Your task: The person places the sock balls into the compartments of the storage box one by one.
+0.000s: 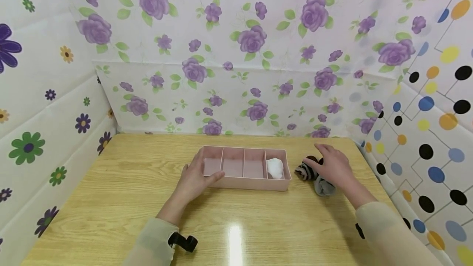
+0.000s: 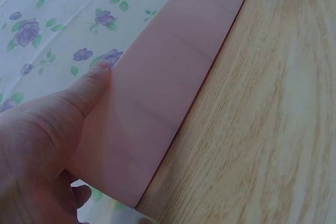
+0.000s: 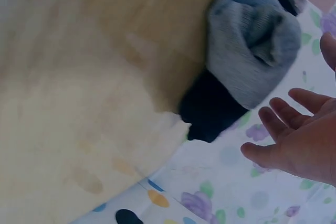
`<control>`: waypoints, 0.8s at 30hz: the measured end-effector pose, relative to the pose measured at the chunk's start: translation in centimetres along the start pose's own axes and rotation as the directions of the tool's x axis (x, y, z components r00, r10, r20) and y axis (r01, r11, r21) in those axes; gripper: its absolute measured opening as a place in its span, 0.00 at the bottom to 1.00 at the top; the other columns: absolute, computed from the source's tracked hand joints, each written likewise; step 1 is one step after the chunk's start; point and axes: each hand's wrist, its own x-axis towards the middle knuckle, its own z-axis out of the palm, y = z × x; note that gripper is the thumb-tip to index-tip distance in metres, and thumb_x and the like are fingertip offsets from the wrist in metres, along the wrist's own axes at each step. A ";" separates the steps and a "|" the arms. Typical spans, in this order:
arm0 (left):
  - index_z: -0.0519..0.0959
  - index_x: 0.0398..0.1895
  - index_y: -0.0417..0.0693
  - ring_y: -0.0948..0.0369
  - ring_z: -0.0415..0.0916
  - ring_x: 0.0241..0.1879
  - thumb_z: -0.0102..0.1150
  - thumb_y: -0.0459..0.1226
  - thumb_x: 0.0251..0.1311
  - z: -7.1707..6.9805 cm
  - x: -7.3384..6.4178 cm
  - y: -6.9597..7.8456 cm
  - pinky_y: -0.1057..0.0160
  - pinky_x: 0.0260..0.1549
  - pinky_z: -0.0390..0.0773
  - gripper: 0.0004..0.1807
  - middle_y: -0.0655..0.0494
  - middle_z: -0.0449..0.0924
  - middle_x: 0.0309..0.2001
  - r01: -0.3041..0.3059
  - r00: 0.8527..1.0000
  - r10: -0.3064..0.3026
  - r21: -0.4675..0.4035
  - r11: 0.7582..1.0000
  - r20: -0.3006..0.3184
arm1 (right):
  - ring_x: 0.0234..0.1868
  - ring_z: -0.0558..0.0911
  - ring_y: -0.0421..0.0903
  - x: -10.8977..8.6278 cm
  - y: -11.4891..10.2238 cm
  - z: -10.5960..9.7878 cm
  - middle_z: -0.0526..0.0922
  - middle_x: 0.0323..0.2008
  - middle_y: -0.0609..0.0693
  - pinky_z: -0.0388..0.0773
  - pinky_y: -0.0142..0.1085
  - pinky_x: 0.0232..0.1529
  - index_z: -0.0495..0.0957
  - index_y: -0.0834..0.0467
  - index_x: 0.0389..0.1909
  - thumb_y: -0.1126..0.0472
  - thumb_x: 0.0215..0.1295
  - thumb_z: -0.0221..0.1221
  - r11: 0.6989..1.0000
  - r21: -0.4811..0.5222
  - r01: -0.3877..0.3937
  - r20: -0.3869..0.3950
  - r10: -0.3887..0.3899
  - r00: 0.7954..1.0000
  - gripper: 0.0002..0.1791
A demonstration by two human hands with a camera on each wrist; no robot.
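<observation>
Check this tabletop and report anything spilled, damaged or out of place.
Nothing stands out. The pink box sits upright without visible damage, the white bundle lies inside it, and the striped bundle and grey bundle lie close together beside the box; no spill shows.

Printed sheets (image 1: pixel 229 52) on three sides of a wood-grain table (image 1: pixel 281 225) suggest a screened-off tabletop workspace.

Wood-grain surface (image 1: pixel 111 200), light yellowish, glossy; bright glare streak (image 1: pixel 235 243) near front edge. Back sheet (image 1: pixel 221 38): white, purple roses, green leaves, horizontal creases. Left sheet (image 1: pixel 37 106): white, purple, green, orange flowers. Right sheet (image 1: pixel 439 136): white, black, blue, orange, yellow dots, thin connecting lines.
</observation>
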 end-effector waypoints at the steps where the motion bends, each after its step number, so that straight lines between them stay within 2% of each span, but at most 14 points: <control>1: 0.38 0.92 0.41 0.37 0.58 0.83 0.72 0.61 0.69 0.0 0.0 0.0 0.26 0.81 0.38 0.67 0.35 0.46 0.89 0.000 1.000 0.000 0.000 1.000 -0.001 | 0.73 0.67 0.81 -0.1 0.1 0.2 0.65 0.77 0.77 0.60 0.76 0.73 0.61 0.68 0.84 0.34 0.80 0.61 1.000 -0.003 0.001 -0.001 -0.001 1.000 0.51; 5: 0.37 0.92 0.42 0.37 0.55 0.84 0.72 0.62 0.69 0.0 0.0 0.1 0.26 0.81 0.37 0.68 0.35 0.45 0.89 0.007 1.000 -0.007 0.003 1.000 0.002 | 0.72 0.68 0.80 -0.5 0.6 1.1 0.66 0.77 0.78 0.59 0.77 0.73 0.60 0.69 0.84 0.33 0.78 0.63 1.000 -0.012 0.003 0.001 -0.003 1.000 0.53; 12: 0.37 0.92 0.42 0.39 0.52 0.85 0.71 0.64 0.69 -0.1 0.1 0.0 0.25 0.80 0.37 0.68 0.36 0.45 0.89 0.000 1.000 0.000 0.013 1.000 0.005 | 0.77 0.63 0.79 -0.8 0.9 2.2 0.63 0.79 0.77 0.46 0.79 0.76 0.57 0.68 0.86 0.28 0.73 0.65 1.000 -0.015 -0.007 0.035 0.007 0.999 0.61; 15: 0.37 0.92 0.42 0.39 0.52 0.85 0.71 0.64 0.69 0.0 0.1 0.0 0.25 0.80 0.37 0.68 0.36 0.45 0.89 0.002 1.000 -0.002 0.012 1.000 0.006 | 0.76 0.64 0.80 -0.9 0.7 2.4 0.65 0.77 0.78 0.46 0.80 0.76 0.57 0.67 0.86 0.26 0.72 0.64 1.000 -0.029 -0.004 0.044 0.005 0.999 0.62; 18: 0.37 0.92 0.43 0.39 0.52 0.85 0.72 0.62 0.69 0.0 0.1 0.1 0.25 0.80 0.37 0.67 0.36 0.45 0.89 0.006 1.000 -0.006 0.008 1.000 0.007 | 0.75 0.65 0.80 -0.9 0.5 2.5 0.67 0.75 0.78 0.50 0.79 0.74 0.59 0.67 0.86 0.25 0.70 0.65 0.998 -0.053 0.017 0.048 -0.015 0.999 0.62; 24: 0.37 0.92 0.43 0.37 0.52 0.85 0.71 0.63 0.69 -0.1 -0.1 0.1 0.25 0.80 0.37 0.68 0.35 0.45 0.89 0.012 1.000 -0.012 0.006 1.000 0.007 | 0.77 0.63 0.77 -0.8 0.2 2.7 0.72 0.74 0.76 0.53 0.77 0.73 0.61 0.69 0.84 0.26 0.67 0.70 0.998 -0.064 0.031 0.061 -0.027 0.998 0.63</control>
